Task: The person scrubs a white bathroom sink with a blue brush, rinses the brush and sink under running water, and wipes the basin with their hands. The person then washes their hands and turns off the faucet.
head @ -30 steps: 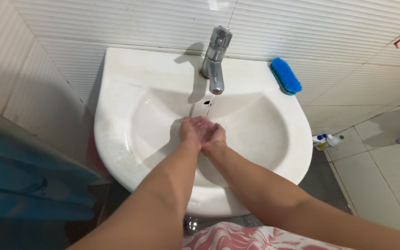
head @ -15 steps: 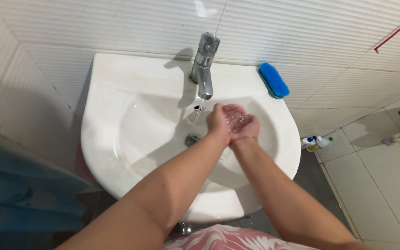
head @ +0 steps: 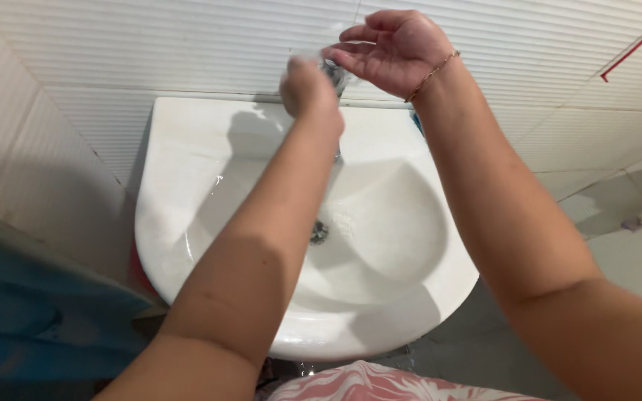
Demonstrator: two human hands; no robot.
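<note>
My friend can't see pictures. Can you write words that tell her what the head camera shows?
Two bare hands are raised above a white sink: the left hand at the mostly hidden tap, the right hand open, palm up, with a thin bracelet. The drain shows below.

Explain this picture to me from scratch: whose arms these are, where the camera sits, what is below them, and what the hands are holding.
The camera sits on a person's head and looks down, so both bare arms reaching into the picture are that person's own. Below them is a white washbasin fixed to a white tiled wall, with a metal drain at the bottom of the bowl. The left hand and the right hand are raised near the top of the picture, in front of the tap, which they mostly hide. The right hand is cupped and open, with a thin bracelet at its wrist. The left hand is blurred; neither seems to hold an object. At the bottom edge is pink patterned cloth.
</note>
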